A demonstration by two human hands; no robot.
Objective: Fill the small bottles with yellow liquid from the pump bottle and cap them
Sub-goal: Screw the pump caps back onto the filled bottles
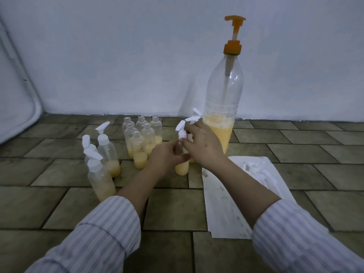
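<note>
A tall clear pump bottle with an orange pump head stands near the wall, about a third full of yellow liquid. In front of it my left hand grips a small bottle holding yellow liquid. My right hand pinches a white pump cap at that bottle's neck. Several uncapped small bottles with yellow liquid stand in a cluster to the left. Three capped small bottles stand further left. More capped tops show behind my right hand.
A white sheet lies on the tiled floor at right, with a pile of loose white pump caps on it. A pale wall runs behind everything. A white curved object leans at far left.
</note>
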